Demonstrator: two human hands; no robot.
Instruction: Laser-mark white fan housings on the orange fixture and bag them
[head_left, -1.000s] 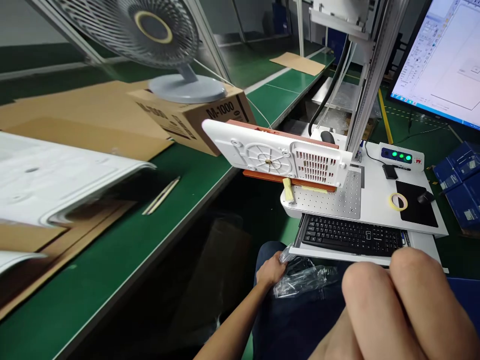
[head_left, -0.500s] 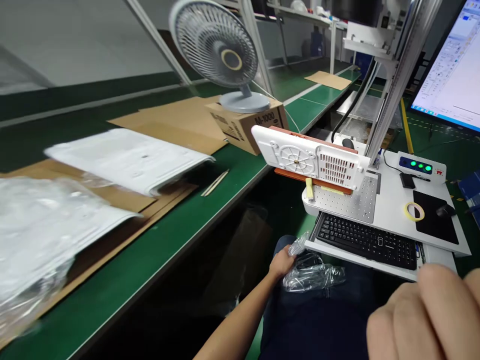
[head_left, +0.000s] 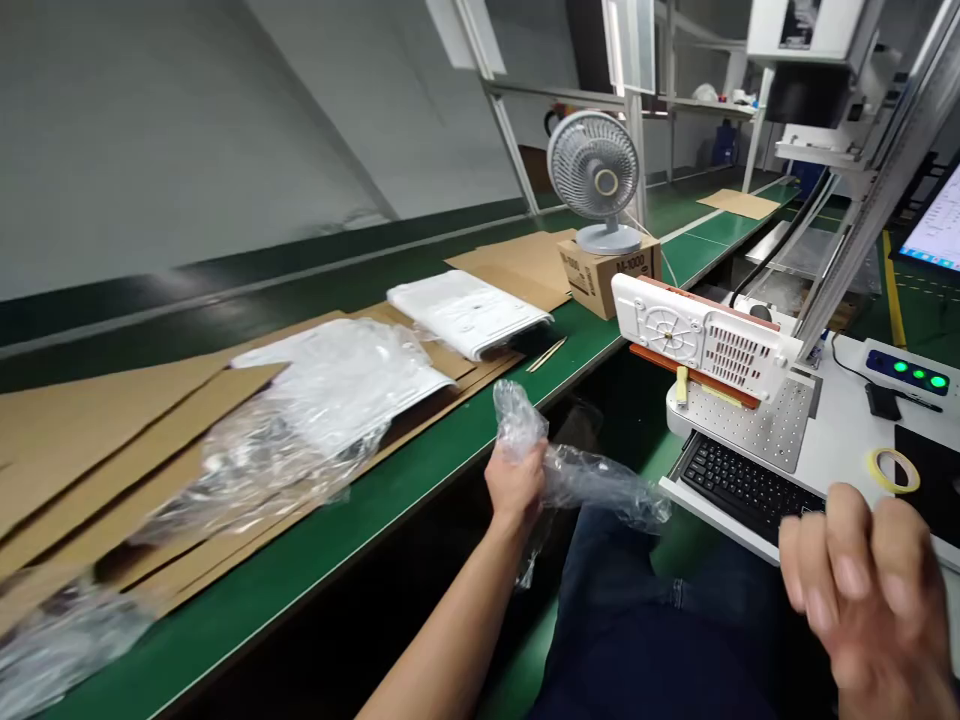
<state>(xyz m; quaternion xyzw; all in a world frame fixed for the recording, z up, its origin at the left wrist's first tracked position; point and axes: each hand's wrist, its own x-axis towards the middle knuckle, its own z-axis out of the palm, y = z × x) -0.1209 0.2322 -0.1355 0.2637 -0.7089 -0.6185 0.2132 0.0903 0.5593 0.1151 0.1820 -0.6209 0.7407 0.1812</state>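
My left hand is closed around a crumpled clear plastic bag, held at the edge of the green bench. Part of the bag sticks up above the fist, and the rest trails right over my lap. Raised at the lower right, my right hand has its fingers curled in and shows nothing in them; it is nearest the keyboard. Beyond it, a white plastic panel with a round ribbed pattern and a slotted grille stands tilted on a perforated metal plate.
On the green bench lie cardboard sheets, a bagged white panel and another white panel. A fan stands on a carton. A tape roll and a metal column are at the right.
My left hand has lifted the plastic bag from beside my lap up and left toward the bench edge. The view has swung left. My right hand shows more fully, fingers still curled.
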